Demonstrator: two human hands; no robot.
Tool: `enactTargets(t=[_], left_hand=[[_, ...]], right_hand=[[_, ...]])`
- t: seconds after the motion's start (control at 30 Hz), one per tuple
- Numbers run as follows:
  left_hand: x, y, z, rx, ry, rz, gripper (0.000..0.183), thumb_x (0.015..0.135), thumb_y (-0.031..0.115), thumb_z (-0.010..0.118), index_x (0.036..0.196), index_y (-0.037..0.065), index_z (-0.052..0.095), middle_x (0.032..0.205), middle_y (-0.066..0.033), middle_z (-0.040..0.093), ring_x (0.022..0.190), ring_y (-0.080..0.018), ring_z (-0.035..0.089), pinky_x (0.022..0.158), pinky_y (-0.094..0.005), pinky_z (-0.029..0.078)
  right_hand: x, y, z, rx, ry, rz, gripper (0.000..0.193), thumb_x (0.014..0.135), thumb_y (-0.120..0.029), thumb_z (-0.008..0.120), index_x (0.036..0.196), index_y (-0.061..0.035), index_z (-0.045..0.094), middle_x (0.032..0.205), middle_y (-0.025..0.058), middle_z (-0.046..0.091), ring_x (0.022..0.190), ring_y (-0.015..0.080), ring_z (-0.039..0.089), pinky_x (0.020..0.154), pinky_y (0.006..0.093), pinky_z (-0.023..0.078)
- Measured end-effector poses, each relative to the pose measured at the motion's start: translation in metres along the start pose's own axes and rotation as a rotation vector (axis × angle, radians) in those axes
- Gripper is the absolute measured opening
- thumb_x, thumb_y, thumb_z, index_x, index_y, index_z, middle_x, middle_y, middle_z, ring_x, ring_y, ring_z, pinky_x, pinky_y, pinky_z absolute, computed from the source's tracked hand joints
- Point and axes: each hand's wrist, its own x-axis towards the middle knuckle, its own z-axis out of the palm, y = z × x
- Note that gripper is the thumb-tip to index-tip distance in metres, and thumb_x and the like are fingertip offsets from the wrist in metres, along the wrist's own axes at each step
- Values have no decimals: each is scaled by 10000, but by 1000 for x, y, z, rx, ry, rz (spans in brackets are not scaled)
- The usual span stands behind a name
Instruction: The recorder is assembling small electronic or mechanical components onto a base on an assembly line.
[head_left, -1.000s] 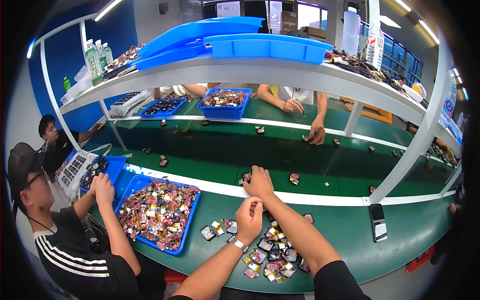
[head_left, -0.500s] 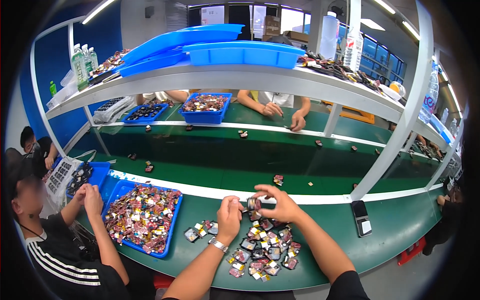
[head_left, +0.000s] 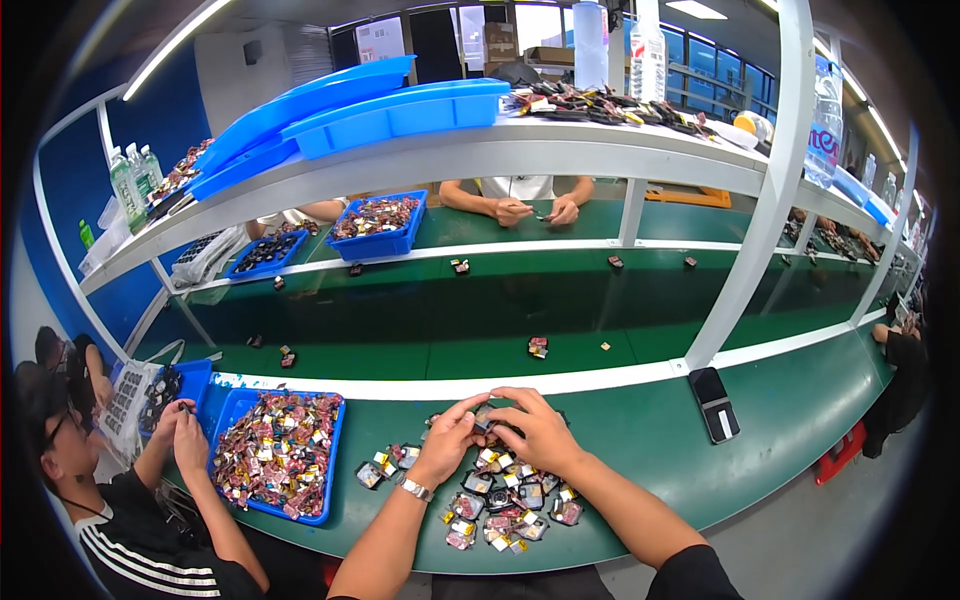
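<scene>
My left hand (head_left: 446, 443) and my right hand (head_left: 537, 432) meet over the green bench, fingertips pinched on one small dark-cased electronic module (head_left: 484, 418). My fingers cover most of it. Right below my hands lies a loose pile of similar modules (head_left: 499, 500), with black casings, reddish circuit boards and white and yellow parts. A few more modules (head_left: 371, 474) sit to the left of my left wrist. Further left stands a blue tray (head_left: 336, 455) heaped with reddish boards and small parts.
A flat black case (head_left: 715, 405) lies on the bench to the right. Beyond the white rail (head_left: 600, 375), single modules (head_left: 538, 347) rest on a green belt. A shelf (head_left: 420, 155) on white posts carries blue trays and bottles. Co-workers sit at the left and across.
The view has shifted a little. My right hand has closed in on the module, and both hands now meet around it. The co-worker across has brought both hands together.
</scene>
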Motion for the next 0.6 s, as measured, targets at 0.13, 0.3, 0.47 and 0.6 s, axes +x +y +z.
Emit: enactTargets(t=[0.13,0.3,0.47,0.6], left_hand=[[-1,-3,-4,11,-74,-22,359,1009,129,452,1357,40,438,1140,-121,612,1034,-189,612,883,-350,528],[-1,2,2,-20,-78,-21,388,993,65,450,1375,55,384,1226,-135,582,1146,-231,585,964,-402,526],[-1,-1,-1,-33,-123,-25,400,981,53,473,1371,37,384,1273,-129,550,1168,-233,573,981,-402,517],[-1,-1,-3,41,-176,4,390,969,51,502,1347,29,406,1306,-135,521,1176,-230,569,991,-395,511]], right_hand=[[3,1,2,-29,20,-50,109,789,-82,685,882,-51,637,1240,124,555,1165,325,517,948,409,461],[3,3,2,-93,30,-117,98,767,-69,676,859,-44,652,1231,133,554,1158,323,521,956,408,456],[3,4,6,-77,42,-75,76,766,-61,669,835,-33,656,1218,132,567,1155,318,525,950,403,462],[2,1,8,-10,81,3,55,771,-65,660,804,-22,648,1207,127,583,1157,308,524,906,388,490]])
